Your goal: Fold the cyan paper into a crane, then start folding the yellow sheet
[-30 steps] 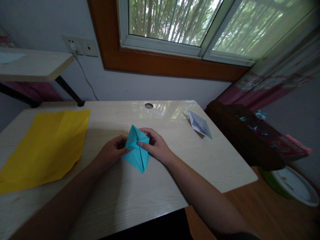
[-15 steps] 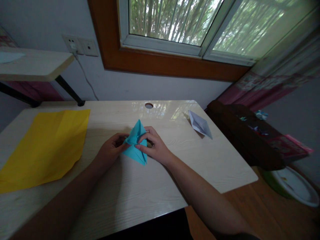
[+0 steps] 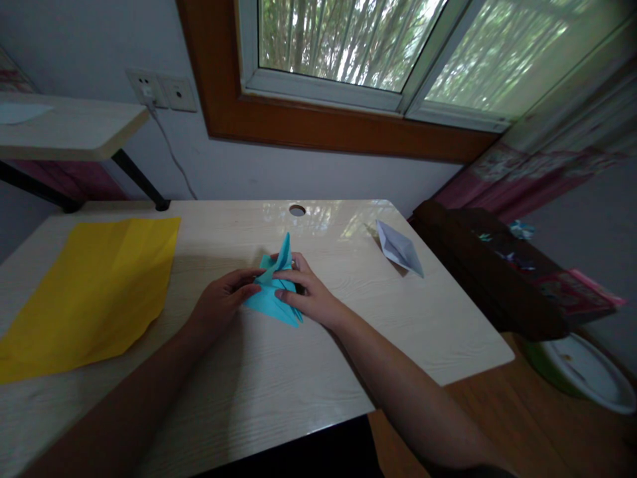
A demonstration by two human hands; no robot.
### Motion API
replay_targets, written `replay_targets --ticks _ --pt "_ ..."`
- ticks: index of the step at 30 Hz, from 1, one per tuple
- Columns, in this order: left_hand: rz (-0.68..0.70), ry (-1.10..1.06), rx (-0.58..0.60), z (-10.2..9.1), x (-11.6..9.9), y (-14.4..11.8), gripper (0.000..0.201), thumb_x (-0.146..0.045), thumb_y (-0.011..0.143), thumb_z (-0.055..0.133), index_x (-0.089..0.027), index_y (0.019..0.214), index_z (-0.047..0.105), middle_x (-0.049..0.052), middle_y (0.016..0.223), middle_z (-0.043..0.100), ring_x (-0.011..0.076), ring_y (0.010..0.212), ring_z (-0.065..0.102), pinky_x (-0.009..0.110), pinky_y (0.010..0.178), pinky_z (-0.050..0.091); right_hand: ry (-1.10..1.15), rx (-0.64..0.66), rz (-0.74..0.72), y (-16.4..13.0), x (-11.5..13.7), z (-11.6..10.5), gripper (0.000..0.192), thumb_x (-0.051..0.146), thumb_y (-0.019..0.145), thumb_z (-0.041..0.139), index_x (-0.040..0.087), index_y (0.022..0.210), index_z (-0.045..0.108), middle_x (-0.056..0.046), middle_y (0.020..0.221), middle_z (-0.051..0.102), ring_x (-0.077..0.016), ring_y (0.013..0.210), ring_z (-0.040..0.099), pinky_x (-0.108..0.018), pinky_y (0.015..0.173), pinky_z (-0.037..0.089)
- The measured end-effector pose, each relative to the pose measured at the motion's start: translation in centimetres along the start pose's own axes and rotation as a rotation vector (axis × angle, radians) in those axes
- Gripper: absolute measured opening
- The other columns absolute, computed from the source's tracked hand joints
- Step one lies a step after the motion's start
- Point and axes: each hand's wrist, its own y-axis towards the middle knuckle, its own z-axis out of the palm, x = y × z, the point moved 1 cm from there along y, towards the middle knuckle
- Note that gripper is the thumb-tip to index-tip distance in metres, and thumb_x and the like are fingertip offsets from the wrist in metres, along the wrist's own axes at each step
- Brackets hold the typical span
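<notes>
Between my hands, over the middle of the table, is a folded sheet of turquoise paper [image 3: 276, 302] with a raised pointed flap. My left hand [image 3: 226, 292] pinches its left side between thumb and fingers. On the right side, my right hand [image 3: 306, 289] grips the paper, its thumb on the lower part and its fingers on the raised flap. Part of the fold lies hidden under my fingers.
A yellow paper sheet [image 3: 99, 292] covers the table's left side. To the right sits a folded white paper piece [image 3: 399, 247]. The pale wooden table [image 3: 298, 378] has a round cable hole [image 3: 297, 210] near its back edge. A shelf [image 3: 64, 133] stands at back left.
The turquoise paper's upper point has folded over into a narrower upright flap leaning right. Its lower tip has shifted slightly right. Both hands keep hold of it.
</notes>
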Motion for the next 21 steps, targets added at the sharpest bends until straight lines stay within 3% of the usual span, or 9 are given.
replay_targets --ticks 8,21 --pt "-0.005 0.045 -0.004 -0.04 -0.15 -0.03 0.042 -0.053 0.085 0.071 -0.025 0.116 0.077 0.005 0.114 0.078 0.0284 0.104 0.07 0.036 0.091 0.053 0.043 0.011 0.01 -0.05 0.17 -0.03 0.027 0.029 0.091 0.071 0.032 0.118 0.073 -0.005 0.155 0.034 -0.0287 0.15 0.032 -0.051 0.122 0.032" --pt "-0.026 0.026 0.011 0.01 -0.06 0.11 0.04 -0.054 0.084 0.07 -0.024 0.11 0.079 0.004 0.11 0.08 0.0282 0.099 0.071 0.035 0.087 0.054 0.009 0.033 0.016 -0.15 0.02 -0.06 0.037 0.035 0.092 0.07 0.034 0.128 0.065 -0.006 0.147 0.041 -0.0274 0.144 0.037 -0.051 0.122 0.032"
